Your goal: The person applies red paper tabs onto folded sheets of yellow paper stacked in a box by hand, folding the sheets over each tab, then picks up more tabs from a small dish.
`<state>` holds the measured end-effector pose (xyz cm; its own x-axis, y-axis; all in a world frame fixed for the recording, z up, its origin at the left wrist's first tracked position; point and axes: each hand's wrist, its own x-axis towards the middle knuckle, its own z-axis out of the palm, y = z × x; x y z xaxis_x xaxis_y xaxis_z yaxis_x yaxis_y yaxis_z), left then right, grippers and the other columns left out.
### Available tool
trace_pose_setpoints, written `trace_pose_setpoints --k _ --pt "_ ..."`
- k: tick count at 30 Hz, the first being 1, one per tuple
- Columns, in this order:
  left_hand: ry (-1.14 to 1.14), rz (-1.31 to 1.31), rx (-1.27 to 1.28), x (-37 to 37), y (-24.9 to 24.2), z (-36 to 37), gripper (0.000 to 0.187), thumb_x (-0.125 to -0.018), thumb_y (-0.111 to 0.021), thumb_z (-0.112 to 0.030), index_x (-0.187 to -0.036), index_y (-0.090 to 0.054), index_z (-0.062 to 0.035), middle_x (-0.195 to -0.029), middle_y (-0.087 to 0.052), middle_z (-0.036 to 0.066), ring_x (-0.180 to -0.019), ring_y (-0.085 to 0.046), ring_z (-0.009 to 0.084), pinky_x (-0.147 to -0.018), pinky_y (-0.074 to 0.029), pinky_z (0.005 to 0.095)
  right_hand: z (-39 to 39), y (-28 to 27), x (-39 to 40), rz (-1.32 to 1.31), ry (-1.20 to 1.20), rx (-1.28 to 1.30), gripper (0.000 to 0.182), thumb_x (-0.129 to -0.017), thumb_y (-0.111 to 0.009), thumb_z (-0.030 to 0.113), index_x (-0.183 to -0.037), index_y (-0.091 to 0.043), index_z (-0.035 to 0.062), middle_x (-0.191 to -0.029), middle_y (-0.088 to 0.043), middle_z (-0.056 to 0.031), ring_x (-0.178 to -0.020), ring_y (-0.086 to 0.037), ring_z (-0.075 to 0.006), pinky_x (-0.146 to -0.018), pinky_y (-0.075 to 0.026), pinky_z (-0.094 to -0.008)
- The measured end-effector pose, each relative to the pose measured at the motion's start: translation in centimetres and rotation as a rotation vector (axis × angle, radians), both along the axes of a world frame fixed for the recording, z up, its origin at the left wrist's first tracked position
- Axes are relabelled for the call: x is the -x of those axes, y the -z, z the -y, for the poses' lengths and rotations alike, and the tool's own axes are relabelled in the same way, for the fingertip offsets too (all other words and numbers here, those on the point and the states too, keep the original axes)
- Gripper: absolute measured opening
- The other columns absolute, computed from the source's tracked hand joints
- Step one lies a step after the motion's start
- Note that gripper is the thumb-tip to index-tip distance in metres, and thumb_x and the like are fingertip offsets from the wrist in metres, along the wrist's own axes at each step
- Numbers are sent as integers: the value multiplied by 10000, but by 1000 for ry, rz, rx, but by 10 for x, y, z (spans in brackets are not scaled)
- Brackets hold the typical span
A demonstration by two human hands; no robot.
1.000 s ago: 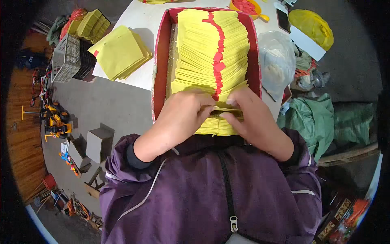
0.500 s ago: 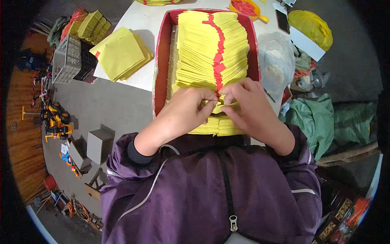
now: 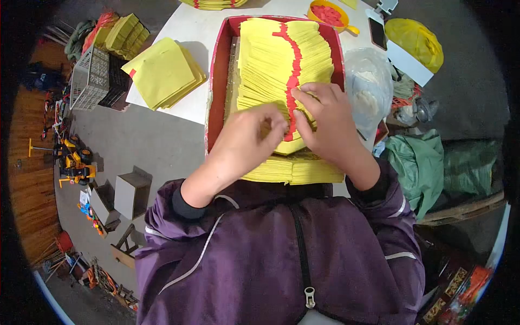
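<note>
Inside the red tray (image 3: 215,97) a long fanned row of yellow paper sheets (image 3: 271,59) is lying, thin flat squares overlapped like shingles, w/ a jagged line of red tabs (image 3: 294,65) running down the middle. Both hands are working at the tray's near end. Left hand (image 3: 246,143) is resting on the sheets, fingers curled together; can't tell if its grip is pinching anything. Right hand (image 3: 327,127) is lying across the row w/ fingers spread, tips pressing on the sheets beside the red tabs. Just below the tray's near edge, a thick stack of yellow sheets (image 3: 292,169) is sitting at the counter (image 3: 189,24) edge, partly under the wrists. Left of the tray, a loose squared pile of yellow paper (image 3: 162,73) is sitting on the white counter. Right of the tray, a clear crinkled plastic bag (image 3: 368,86). Beyond the tray's far right corner, an orange bowl (image 3: 329,12) w/ red bits inside, and a dark phone (image 3: 377,30).
</note>
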<state>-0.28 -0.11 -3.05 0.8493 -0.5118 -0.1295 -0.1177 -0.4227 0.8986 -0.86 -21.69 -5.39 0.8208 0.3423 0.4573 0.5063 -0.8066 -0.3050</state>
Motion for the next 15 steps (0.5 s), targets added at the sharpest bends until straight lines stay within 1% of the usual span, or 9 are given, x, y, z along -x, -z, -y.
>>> trace_pose_setpoints --k 3,4,8,9,13,14,15 --pt "-215 -58 178 -11 5 -2 117 -1011 -659 -89 -1083 -710 -13 -806 -704 43 -568 -599 76 -463 -400 191 -6 -1 0 38 41 32 406 -843 -712 105 -1248 -684 80 -1254 -646 -103 -1055 -599 -290 -881 -485 -400" --pt "-222 -56 178 -14 5 -3 117 -1011 -659 -89 -1083 -710 -13 -806 -704 43 -568 -599 76 -463 -400 191 -9 -1 1 39 34 32 406 -843 -712 105 -1248 -684 80 -1254 -646 -103 -1055 -599 -290 -881 -485 -400" --pt "-292 -597 586 -27 -4 3 165 -1011 -678 -100 -1139 -706 0 -826 -705 32 -588 -612 47 -420 -364 146 -15 -8 9 88 -91 -190 479 -840 -711 -14 -1315 -669 37 -1241 -659 -120 -1077 -624 -309 -931 -521 -354" --pt "-289 -596 588 -27 -5 5 165 -1011 -678 -100 -1139 -706 0 -826 -705 32 -588 -612 47 -420 -364 146 -16 -7 8 91 -90 -188 479 -840 -711 -14 -1315 -669 37 -1241 -659 -120 -1077 -624 -309 -931 -521 -354" --pt "-309 -506 506 -18 -9 14 226 -994 -661 -115 -1181 -708 4 -954 -714 55 -678 -608 38 -474 -378 123 -16 7 8 115 -10 -234 381 -872 -730 46 -1248 -671 54 -1215 -691 -118 -966 -667 -230 -777 -531 -293" --pt "-311 -507 506 -18 -8 13 226 -994 -661 -115 -1181 -708 4 -954 -714 55 -678 -608 38 -474 -378 123 -15 7 7 114 -12 -235 381 -872 -730 46 -1248 -671 54 -1215 -691 -118 -966 -667 -230 -777 -531 -293" --pt "-301 -514 498 -21 -7 11 232 -989 -666 -112 -1184 -707 6 -949 -712 57 -686 -614 53 -485 -396 142 -13 5 7 -94 8 -409 368 -884 -723 35 -1248 -668 45 -1207 -691 -119 -966 -664 -219 -794 -530 -284"
